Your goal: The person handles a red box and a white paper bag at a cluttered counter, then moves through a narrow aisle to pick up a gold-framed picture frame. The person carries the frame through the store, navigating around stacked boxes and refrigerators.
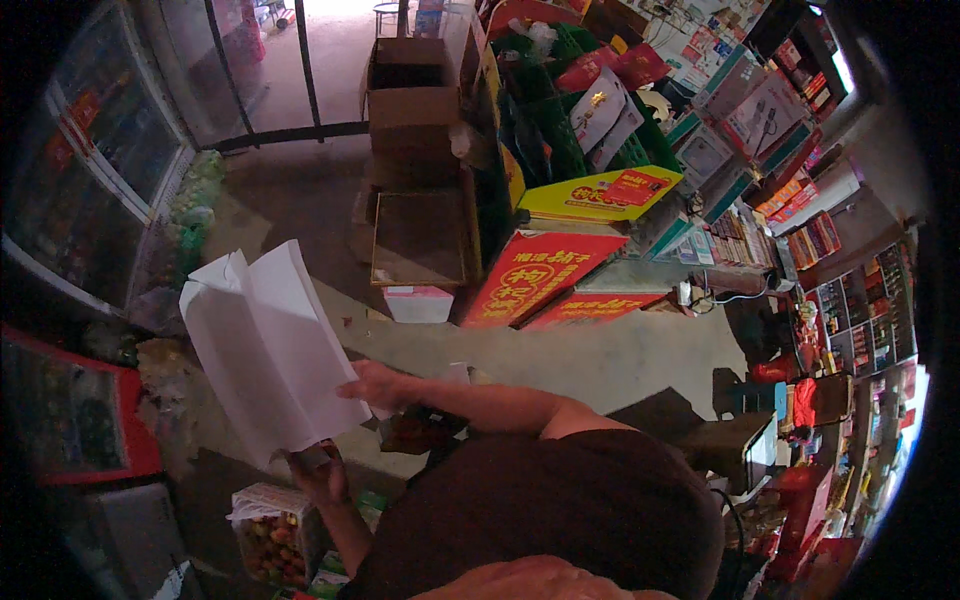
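Observation:
A large white sheet of paper or thin card [281, 352], creased lengthwise with folded flaps at its far end, is held tilted in front of me. My right hand [373, 386] grips its near right edge, thumb on top. At the lower corner my left hand [321, 471] holds it from below, with part of the fingers in shadow. Beneath my left forearm stands a white plastic basket [306, 517] of reddish and yellow fruit [274, 544], with a thin plastic bag over its rim.
Opened cardboard boxes [414, 120] are stacked by the glass door. A green crate [551, 120] holding packets sits above red printed cartons [544, 270]. Glass-door fridges [112, 142] line the left, with bagged goods [196, 202] at their foot. Stocked shelves [862, 315] stand at right.

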Demonstrator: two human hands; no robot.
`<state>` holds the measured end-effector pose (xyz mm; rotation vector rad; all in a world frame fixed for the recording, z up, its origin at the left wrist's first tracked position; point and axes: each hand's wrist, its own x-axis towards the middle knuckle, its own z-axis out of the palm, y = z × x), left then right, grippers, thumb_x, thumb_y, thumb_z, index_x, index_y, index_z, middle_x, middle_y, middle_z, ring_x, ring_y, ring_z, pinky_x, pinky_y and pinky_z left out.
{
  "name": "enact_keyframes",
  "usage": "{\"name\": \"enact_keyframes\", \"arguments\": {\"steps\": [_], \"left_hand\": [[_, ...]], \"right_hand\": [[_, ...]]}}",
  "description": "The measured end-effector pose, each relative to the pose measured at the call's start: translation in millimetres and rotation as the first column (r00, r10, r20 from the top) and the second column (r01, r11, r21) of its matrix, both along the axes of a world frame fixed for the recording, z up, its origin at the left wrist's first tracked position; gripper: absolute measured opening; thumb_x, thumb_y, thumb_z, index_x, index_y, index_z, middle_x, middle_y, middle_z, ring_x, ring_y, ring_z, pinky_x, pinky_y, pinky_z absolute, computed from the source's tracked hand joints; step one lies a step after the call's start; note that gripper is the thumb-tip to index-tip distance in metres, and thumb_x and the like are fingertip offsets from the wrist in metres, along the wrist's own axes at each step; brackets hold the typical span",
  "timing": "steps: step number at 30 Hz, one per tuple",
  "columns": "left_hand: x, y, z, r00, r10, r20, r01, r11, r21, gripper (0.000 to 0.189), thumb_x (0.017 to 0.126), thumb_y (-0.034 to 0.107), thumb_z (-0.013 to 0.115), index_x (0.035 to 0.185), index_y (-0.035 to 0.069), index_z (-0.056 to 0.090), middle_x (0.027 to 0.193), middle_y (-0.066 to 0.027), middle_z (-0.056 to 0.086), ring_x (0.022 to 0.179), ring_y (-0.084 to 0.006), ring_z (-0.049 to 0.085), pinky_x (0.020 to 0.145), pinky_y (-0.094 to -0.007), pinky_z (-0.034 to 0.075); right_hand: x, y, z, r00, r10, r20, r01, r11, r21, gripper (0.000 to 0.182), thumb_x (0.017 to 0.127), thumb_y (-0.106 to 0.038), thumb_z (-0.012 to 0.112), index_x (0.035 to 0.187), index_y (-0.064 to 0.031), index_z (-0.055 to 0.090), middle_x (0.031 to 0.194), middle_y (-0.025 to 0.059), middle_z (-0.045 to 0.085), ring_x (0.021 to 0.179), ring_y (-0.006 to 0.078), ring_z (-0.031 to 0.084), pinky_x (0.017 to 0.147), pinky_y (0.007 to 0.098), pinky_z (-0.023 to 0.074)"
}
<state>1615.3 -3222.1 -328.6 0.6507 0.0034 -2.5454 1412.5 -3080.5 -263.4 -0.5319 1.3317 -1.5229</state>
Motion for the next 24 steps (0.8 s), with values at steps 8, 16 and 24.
{"name": "enact_keyframes", "arguments": {"steps": [8, 16, 24], "left_hand": [[-31, 53, 35, 0.883, 0.361, 0.301, -0.014, 0.66, -0.751, 0.034, 0.09, 0.028, 0.054, 0.119, 0.009, 0.052, 0.116, -0.0031, 0.056, 0.098, -0.0212, 0.052, 0.073, -0.0314, 0.047], [-2, 29, -1, 0.951, 0.174, 0.254, -0.065, 0.92, -0.387, 0.038, 0.089, 0.035, 0.055, 0.12, 0.013, 0.05, 0.115, -0.0023, 0.054, 0.088, -0.0177, 0.052, 0.062, -0.0281, 0.044], [-42, 63, 42, 0.981, -0.042, 0.191, 0.078, 0.98, -0.183, 0.038, 0.088, 0.037, 0.056, 0.117, 0.012, 0.05, 0.109, -0.0021, 0.055, 0.077, -0.0143, 0.051, 0.052, -0.024, 0.041]], "right_hand": [[-2, 0, -8, 0.925, 0.051, -0.377, -0.031, 0.998, 0.059, 0.035, 0.084, -0.022, 0.054, 0.112, -0.0012, 0.056, 0.1, 0.0129, 0.063, 0.092, 0.0218, 0.059, 0.081, 0.0358, 0.0452], [-9, 25, 17, 0.977, 0.066, -0.203, -0.082, 0.994, -0.07, 0.035, 0.084, -0.019, 0.054, 0.111, 0.0022, 0.055, 0.101, 0.0108, 0.062, 0.093, 0.0183, 0.056, 0.083, 0.034, 0.0453], [-33, 69, 25, 0.988, 0.108, -0.11, -0.113, 0.993, -0.041, 0.037, 0.084, -0.02, 0.058, 0.114, 0.0014, 0.055, 0.104, 0.0101, 0.063, 0.096, 0.0195, 0.056, 0.087, 0.0351, 0.0432]]}}
